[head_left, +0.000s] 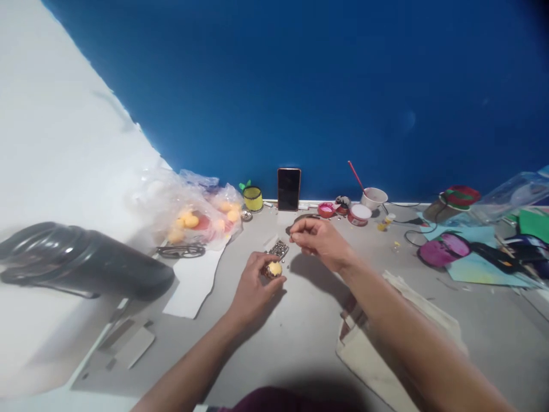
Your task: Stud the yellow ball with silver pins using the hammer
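My left hand (pixel 255 280) is closed around a small round yellow ball (pixel 275 268) with a dark rim, held just above the grey table (pixel 300 332). A little higher and to the right, my right hand (pixel 315 237) is pinched shut; whatever is between its fingertips is too small to make out. Between the two hands lies a small tray of silvery beads (pixel 279 249).
A plastic bag of yellow balls (pixel 193 217) lies at the left, with a white sheet (pixel 195 280) and glasses (pixel 182 250) beside it. A phone (pixel 289 189), yellow cup (pixel 253 198), small pots and a white cup (pixel 374 197) line the blue wall. Craft pieces clutter the right; a black cylinder (pixel 81 260) stands left.
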`<control>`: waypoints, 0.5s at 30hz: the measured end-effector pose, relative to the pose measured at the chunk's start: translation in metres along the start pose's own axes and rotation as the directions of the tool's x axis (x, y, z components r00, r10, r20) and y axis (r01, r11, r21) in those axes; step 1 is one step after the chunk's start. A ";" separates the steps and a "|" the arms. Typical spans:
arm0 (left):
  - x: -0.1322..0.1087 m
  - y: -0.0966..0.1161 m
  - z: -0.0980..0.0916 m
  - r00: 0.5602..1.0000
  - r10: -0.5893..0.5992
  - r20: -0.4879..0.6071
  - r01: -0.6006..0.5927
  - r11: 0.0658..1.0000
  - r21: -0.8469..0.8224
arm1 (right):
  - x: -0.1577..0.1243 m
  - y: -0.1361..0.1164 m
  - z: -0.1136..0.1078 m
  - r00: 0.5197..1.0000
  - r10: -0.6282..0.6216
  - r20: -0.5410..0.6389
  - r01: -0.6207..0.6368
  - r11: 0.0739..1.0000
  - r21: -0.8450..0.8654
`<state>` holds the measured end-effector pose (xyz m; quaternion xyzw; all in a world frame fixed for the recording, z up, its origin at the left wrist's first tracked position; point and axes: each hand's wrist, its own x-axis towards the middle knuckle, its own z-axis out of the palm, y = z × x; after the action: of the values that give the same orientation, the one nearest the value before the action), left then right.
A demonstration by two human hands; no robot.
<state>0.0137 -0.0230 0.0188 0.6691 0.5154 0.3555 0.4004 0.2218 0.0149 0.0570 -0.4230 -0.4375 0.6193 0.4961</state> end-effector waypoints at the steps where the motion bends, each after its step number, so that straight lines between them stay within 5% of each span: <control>1: 0.001 0.002 -0.001 1.000 -0.017 0.012 0.017 1.000 -0.022 | -0.004 0.010 0.000 1.000 0.023 -0.012 -0.023 1.000 0.000; 7: 0.006 0.007 -0.001 0.986 -0.103 0.134 0.116 0.989 -0.093 | -0.016 0.056 0.004 0.997 0.079 0.019 -0.079 0.997 0.025; 15: 0.005 -0.001 0.002 0.988 -0.124 0.094 0.123 0.992 0.009 | -0.024 0.055 0.022 0.997 0.037 0.070 -0.035 0.999 -0.031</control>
<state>0.0163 -0.0184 0.0172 0.6526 0.5370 0.2972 0.4444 0.1908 -0.0184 0.0122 -0.4159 -0.4564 0.6362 0.4626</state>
